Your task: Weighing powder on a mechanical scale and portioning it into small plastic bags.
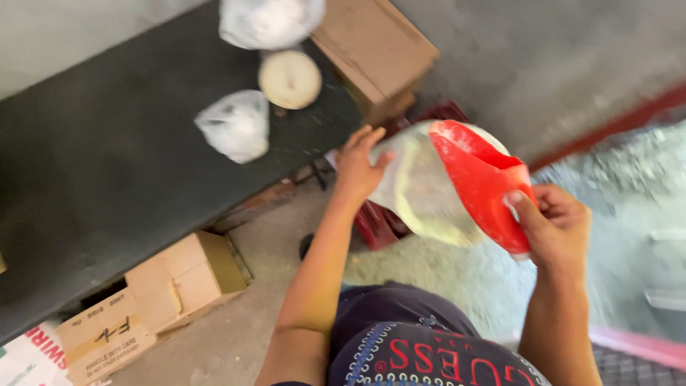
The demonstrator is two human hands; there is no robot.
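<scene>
My right hand (pixel 554 225) grips a red plastic scoop (pixel 479 179) by its handle end, its mouth tipped toward a clear plastic bag (pixel 421 189). My left hand (pixel 357 164) holds the bag's left side, fingers spread along it. The bag looks partly filled with something pale. Scoop and bag touch at the bag's opening, held above the floor in front of me.
A dark table (pixel 107 164) runs along the left with a round dial scale (pixel 289 78), two filled clear bags (pixel 236 125) (pixel 268 21) and a cardboard box (pixel 375 50). Cardboard boxes (pixel 153 300) lie under the table. A red crate (pixel 379 225) stands below the bag.
</scene>
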